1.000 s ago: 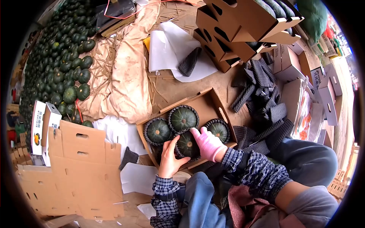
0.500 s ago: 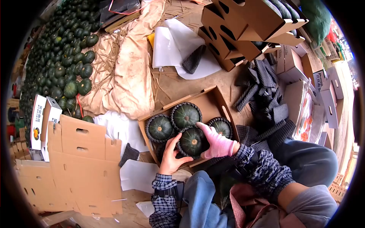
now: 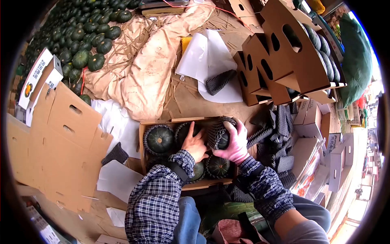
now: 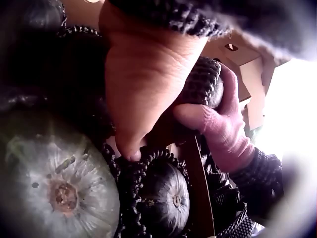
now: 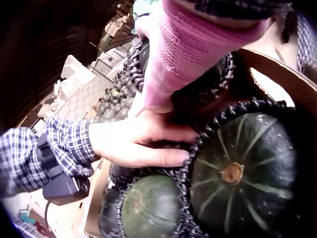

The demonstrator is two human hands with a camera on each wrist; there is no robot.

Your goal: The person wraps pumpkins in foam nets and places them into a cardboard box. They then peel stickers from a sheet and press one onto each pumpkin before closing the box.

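A shallow cardboard box (image 3: 209,184) in the head view holds several small dark green pumpkins (image 3: 160,139) in black foam net sleeves. At its far right corner, my pink-gloved right hand (image 3: 235,143) grips a tilted netted pumpkin (image 3: 219,137), thumb on the near side and fingers over the far side. My bare left hand (image 3: 196,147) reaches over the box's middle, its index finger extended along a back pumpkin. In the right wrist view, the left hand's straight fingers (image 5: 166,156) touch the net edge of a large-looking pumpkin (image 5: 247,173).
Right of the box lies a pile of black foam nets (image 3: 280,140). Stacked cartons (image 3: 280,61) of pumpkins stand at back right. A pumpkin heap (image 3: 81,40) fills the back left, beside a beige cloth (image 3: 142,77). Flattened cardboard (image 3: 69,138) leans at left.
Both hands have left the front pumpkin they held in the box. My right hand now grips another netted pumpkin at the far right corner. Box and camera view have turned relative to each other.
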